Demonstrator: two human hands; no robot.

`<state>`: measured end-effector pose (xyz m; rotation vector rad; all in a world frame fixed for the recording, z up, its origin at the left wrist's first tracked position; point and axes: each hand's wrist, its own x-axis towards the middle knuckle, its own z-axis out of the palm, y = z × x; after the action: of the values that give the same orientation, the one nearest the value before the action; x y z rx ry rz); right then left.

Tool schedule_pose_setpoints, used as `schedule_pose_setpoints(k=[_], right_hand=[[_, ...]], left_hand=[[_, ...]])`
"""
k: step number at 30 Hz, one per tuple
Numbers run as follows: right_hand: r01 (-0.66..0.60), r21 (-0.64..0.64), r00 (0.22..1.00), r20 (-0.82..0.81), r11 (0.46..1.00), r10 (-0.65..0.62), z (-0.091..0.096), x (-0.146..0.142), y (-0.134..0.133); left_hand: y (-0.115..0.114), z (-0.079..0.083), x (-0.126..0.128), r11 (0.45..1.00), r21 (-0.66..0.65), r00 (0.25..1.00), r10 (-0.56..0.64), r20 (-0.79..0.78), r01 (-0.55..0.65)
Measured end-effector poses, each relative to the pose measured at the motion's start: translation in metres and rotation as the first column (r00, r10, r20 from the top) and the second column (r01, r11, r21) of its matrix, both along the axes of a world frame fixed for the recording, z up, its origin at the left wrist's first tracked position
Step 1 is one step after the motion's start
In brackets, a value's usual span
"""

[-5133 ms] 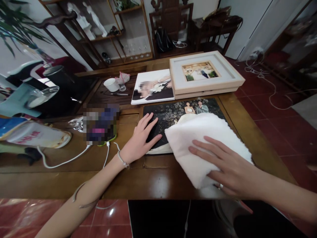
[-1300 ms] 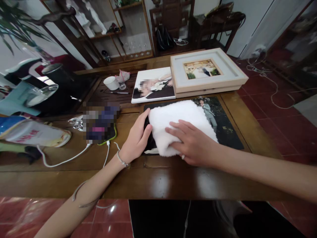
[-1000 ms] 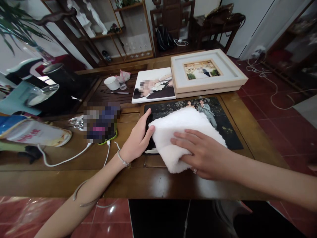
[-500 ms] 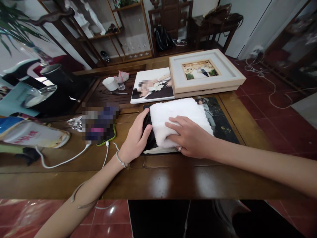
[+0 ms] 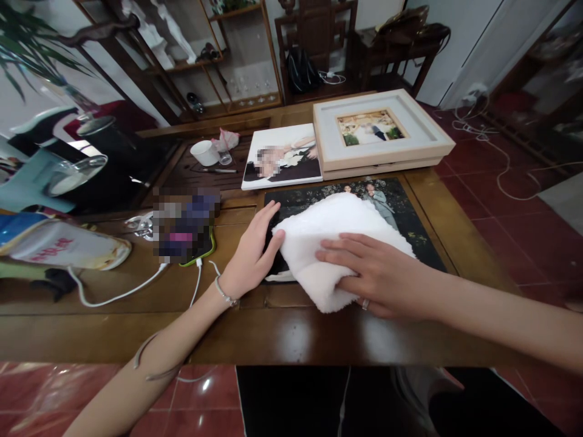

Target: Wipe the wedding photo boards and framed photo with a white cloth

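Observation:
A dark photo print [image 5: 412, 227] of a couple lies flat on the wooden table [image 5: 282, 334]. A folded white towel [image 5: 328, 233] covers its left and middle part. My right hand [image 5: 378, 276] lies flat on the towel's near edge, fingers stretched out and pressing it down. My left hand [image 5: 252, 255] rests on the print's left edge with its fingers spread flat, touching the towel's left corner.
A light wooden picture frame [image 5: 380, 133] and a canvas photo [image 5: 282, 158] lie behind the print. To the left are a phone on a cable [image 5: 184, 227], a white cup [image 5: 204, 152] and a white packet [image 5: 64, 246]. Shelves and chairs stand beyond the table.
My right hand has slid the towel back towards me and slightly right over the print, after pushing it away half a second ago. My left hand has stayed on the print's left edge.

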<state>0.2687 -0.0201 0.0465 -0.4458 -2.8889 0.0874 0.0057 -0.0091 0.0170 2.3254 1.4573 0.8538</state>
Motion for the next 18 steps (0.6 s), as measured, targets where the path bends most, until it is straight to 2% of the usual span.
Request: schedule_pose_setpoints(k=[10, 18], right_hand=[[0.113, -0.005, 0.994, 0.0, 0.994, -0.113, 0.002, -0.001, 0.022], [0.119, -0.018, 0.993, -0.009, 0.993, -0.119, -0.001, -0.01, 0.024]], left_hand=[[0.001, 0.002, 0.002, 1.0, -0.015, 0.998, -0.019, -0.054, 0.018], [0.001, 0.0, 0.0, 0.999, -0.014, 0.997, -0.031, -0.072, 0.03]])
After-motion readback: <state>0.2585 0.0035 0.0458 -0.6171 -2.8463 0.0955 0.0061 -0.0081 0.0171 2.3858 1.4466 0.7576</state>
